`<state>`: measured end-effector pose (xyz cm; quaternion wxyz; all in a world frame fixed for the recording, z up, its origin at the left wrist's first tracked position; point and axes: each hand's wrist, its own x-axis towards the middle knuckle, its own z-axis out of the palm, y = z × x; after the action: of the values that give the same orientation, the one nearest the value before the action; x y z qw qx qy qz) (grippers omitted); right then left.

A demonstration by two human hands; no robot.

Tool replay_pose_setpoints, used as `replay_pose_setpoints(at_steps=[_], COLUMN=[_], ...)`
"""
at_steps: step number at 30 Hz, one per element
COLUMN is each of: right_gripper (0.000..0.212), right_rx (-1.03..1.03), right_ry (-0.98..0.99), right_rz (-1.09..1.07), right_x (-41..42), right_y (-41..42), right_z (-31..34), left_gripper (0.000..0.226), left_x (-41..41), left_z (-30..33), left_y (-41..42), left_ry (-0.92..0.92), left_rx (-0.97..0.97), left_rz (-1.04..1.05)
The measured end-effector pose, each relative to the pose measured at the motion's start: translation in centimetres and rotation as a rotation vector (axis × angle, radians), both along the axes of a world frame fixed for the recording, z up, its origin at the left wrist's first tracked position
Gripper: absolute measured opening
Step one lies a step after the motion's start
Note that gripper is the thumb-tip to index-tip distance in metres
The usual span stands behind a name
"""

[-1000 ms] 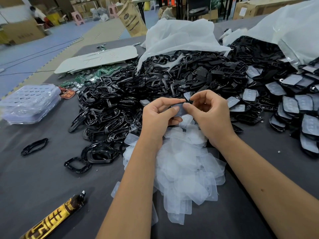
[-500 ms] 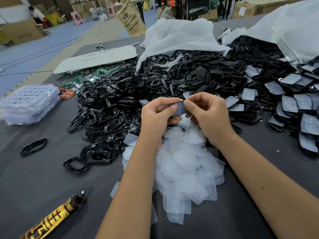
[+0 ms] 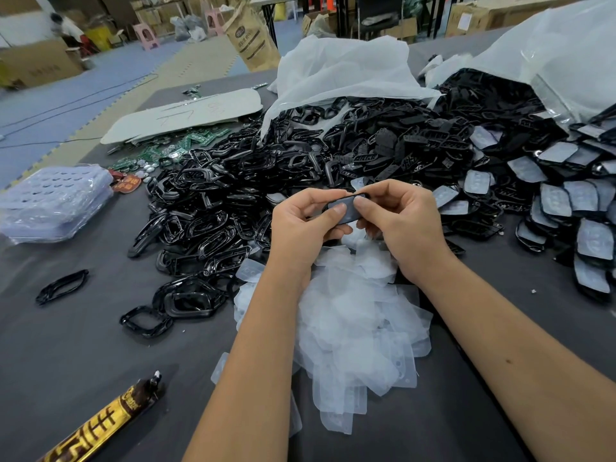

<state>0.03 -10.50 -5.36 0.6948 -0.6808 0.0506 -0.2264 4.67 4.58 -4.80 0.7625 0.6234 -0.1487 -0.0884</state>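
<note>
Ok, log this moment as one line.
left hand: pinches black frame | right hand: pinches it too | thumbs: on its pad

Print on the brown paper sack (image 3: 251, 38): a round emblem with lines of lettering under it, too small to read. Red handwriting runs across the white board (image 3: 186, 115) in loose strokes, no clear word. The red tag (image 3: 128, 185) carries pale characters, all blurred. Down on the gold-and-brown tube (image 3: 100, 425), a curly script logo sits near the cap above an angular gold pattern, and neither is legible.
</note>
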Motion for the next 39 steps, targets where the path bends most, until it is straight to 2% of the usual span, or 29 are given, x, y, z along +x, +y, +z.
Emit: replay_pose_setpoints(at_steps=[4,8,12,15,19,22,26,30,33,36,39], right_gripper=[0.003,0.012,0.004,0.010,0.015,0.007,0.013,0.018,0.027,0.023,0.019], right_rx=[-0.038,-0.089,-0.040,-0.029,-0.234,-0.347,-0.641,-0.690,-0.764,-0.749,-0.582], right_ry=[0.009,0.026,0.043,0.044,0.004,-0.023,-0.202,-0.258,-0.248,-0.260,-0.190], right_rz=[0.000,-0.007,-0.016,-0.021,-0.087,-0.122,-0.183,-0.060,-0.070,-0.139,-0.124], right_x=[0.0,0.0,0.1,0.1,0.1,-0.1,-0.3,-0.3,-0.2,0.1,0.1], right_y=[0.0,0.1,0.2,0.2,0.6,0.8,1.0,1.5,1.4,1.1,0.8], right_z=[0.1,0.0,-0.1,-0.1,-0.4,-0.4,0.2,0.3,0.0,-0.2,-0.1], left_gripper=[0.023,0.024,0.023,0.023,0.025,0.024,0.022,0.019,0.019,0.015,0.027], left_x=[0.0,0.0,-0.1,-0.2,-0.1,0.2,0.4,0.9,1.1,1.1,1.0], left_z=[-0.1,-0.1,-0.1,0.0,0.0,0.1,0.1,0.5,0.5,0.6,0.4], left_y=[0.0,0.0,-0.2,-0.3,0.0,0.2,0.3,0.8,0.9,0.8,0.8], left_ry=[-0.006,-0.002,-0.029,-0.037,0.007,0.056,0.137,0.276,0.340,0.346,0.322], left_rx=[-0.003,-0.016,0.009,0.024,0.024,0.015,-0.022,-0.194,-0.278,-0.318,-0.305], left_rz=[0.007,-0.007,0.015,0.020,0.033,0.030,0.033,0.057,0.046,-0.034,-0.089])
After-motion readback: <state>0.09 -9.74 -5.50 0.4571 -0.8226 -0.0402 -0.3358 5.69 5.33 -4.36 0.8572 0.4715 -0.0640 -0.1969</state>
